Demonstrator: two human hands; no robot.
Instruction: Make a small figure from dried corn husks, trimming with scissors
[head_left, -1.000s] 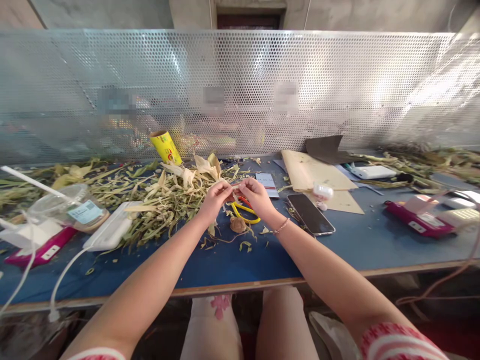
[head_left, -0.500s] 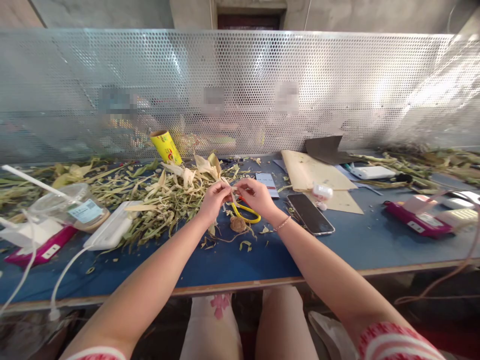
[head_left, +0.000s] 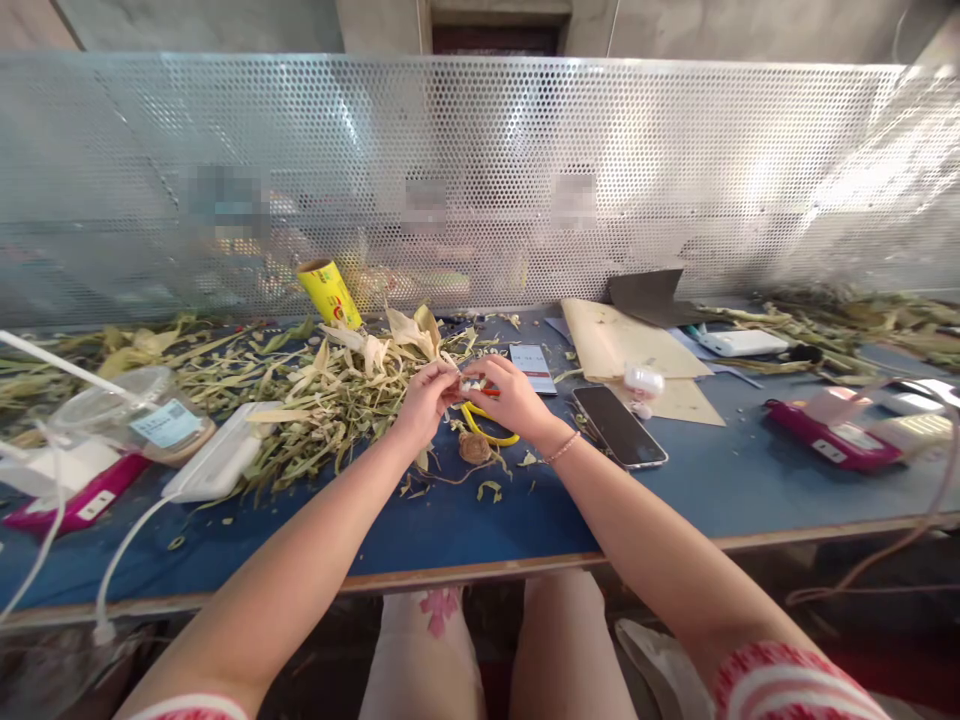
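Note:
My left hand (head_left: pixel 426 402) and my right hand (head_left: pixel 516 398) are close together above the desk, fingers pinched. Between their fingertips is something small and pale, perhaps a strip of dried leaf, too small to make out. Under them lies a pair of scissors with yellow handles (head_left: pixel 495 438), its blades hidden by the hands. A brown ball of twine (head_left: pixel 474 448) sits just in front of the scissors, a loose strand trailing from it. To the left, a heap of dried leaves and stalks (head_left: pixel 322 415) reaches up to my left hand.
A phone with a lit screen (head_left: pixel 534 369) lies behind my right hand; a dark phone (head_left: pixel 621 426) is right of it. Brown paper (head_left: pixel 615 335), a yellow tube (head_left: pixel 330 293), a plastic cup (head_left: pixel 169 425), a white power bank (head_left: pixel 217 465) and a perforated metal screen (head_left: pixel 480 130) surround the area.
My right hand's fingers have shifted slightly, showing a red bit beneath them. My left hand stays almost in place. The whole view has moved a little.

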